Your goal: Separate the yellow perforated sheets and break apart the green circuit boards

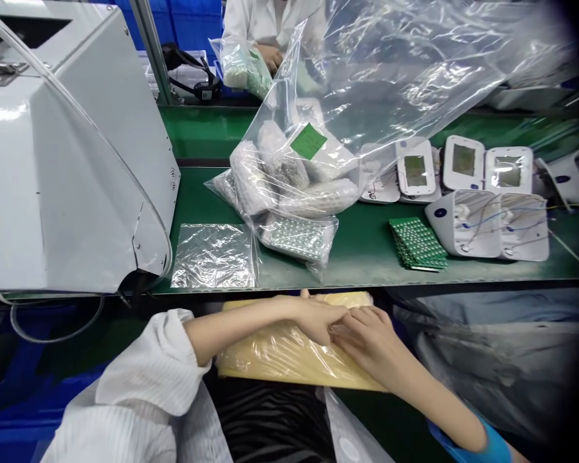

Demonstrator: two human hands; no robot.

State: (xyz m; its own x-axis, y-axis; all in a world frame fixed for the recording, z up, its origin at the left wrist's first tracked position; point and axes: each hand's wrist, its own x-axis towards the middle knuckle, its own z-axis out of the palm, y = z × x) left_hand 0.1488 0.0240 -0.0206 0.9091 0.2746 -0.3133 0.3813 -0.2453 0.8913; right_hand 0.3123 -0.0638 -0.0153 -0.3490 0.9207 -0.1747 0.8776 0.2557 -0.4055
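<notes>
A yellow package in clear plastic wrap (280,357) lies in front of my body, below the bench edge. Over it my left hand (316,320), reaching in from a white sleeve, meets my right hand (367,334). Both are closed, fingers bent against each other near the package's top. A small shiny bit shows between them, too little to name; the fingertips are partly hidden. Just beyond, on the bench, a flat clear plastic bag (215,256) lies beside a large clear bag (294,186) of bubble-wrapped parts and a bagged stack of boards.
On the green bench (357,263) stand a stack of green circuit boards (417,243), open white housings (487,225) with wires, and several white screen units (463,164). A white machine (87,154) blocks the left. Opposite, a person in white (270,32) handles a bag.
</notes>
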